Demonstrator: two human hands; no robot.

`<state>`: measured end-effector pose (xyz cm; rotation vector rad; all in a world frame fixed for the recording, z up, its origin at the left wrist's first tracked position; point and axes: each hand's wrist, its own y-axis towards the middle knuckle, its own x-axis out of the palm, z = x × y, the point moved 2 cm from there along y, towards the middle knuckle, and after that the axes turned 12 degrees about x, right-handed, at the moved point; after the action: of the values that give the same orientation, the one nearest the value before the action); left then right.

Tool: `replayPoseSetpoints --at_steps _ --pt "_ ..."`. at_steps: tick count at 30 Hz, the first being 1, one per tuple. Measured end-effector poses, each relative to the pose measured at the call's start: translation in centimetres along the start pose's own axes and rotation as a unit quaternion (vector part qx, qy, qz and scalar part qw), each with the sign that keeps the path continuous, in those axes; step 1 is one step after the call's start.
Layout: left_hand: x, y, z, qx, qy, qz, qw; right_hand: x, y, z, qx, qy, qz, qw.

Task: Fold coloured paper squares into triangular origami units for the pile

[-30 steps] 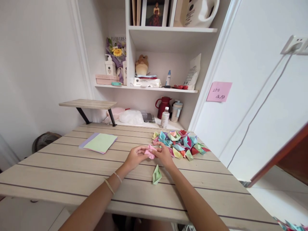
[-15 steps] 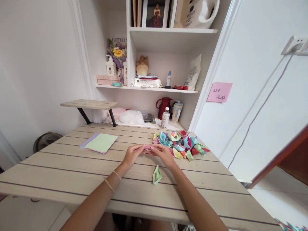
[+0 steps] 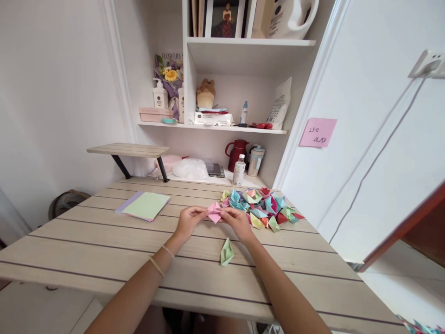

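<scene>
Between my hands is a pink folded paper [image 3: 214, 213], held above the table with a pointed, diamond-like outline facing me. My left hand [image 3: 190, 222] pinches its left corner, and my right hand [image 3: 238, 223] pinches its right corner. A green paper boat [image 3: 227, 252] lies on the wood just below my right hand, touched by neither hand. Right beyond my right hand spreads a pile of folded paper boats [image 3: 259, 208] in blue, yellow, red, green and pink.
On the left of the slatted table [image 3: 104, 250] lies a stack of coloured paper sheets [image 3: 148, 206], green on top. Behind it stands a small raised shelf [image 3: 128, 149]. A bottle [image 3: 238, 170] and a red jug [image 3: 237, 155] stand at the back, under the wall shelves.
The pink paper has turned from a thin edge-on strip to a wider diamond shape facing me. My hands have moved slightly apart. The green boat has stayed put.
</scene>
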<state>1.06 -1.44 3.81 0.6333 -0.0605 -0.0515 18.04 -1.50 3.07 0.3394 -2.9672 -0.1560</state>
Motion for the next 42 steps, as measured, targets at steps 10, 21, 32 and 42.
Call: replayPoseSetpoints --at_steps 10,21,32,42 --pt "0.4 -0.5 -0.3 0.028 0.027 -0.047 0.998 0.1 -0.2 0.1 -0.105 -0.174 0.043 0.978" --pt "0.4 -0.4 -0.7 -0.05 -0.043 -0.014 0.998 0.4 -0.4 0.2 -0.123 -0.277 0.036 0.952" --pt "0.5 -0.6 -1.4 -0.13 -0.108 -0.044 0.985 0.1 -0.8 -0.3 -0.173 -0.376 0.062 0.908" --pt "0.4 -0.6 -1.8 -0.131 -0.112 -0.036 0.984 0.2 -0.4 0.1 -0.034 -0.176 -0.022 0.984"
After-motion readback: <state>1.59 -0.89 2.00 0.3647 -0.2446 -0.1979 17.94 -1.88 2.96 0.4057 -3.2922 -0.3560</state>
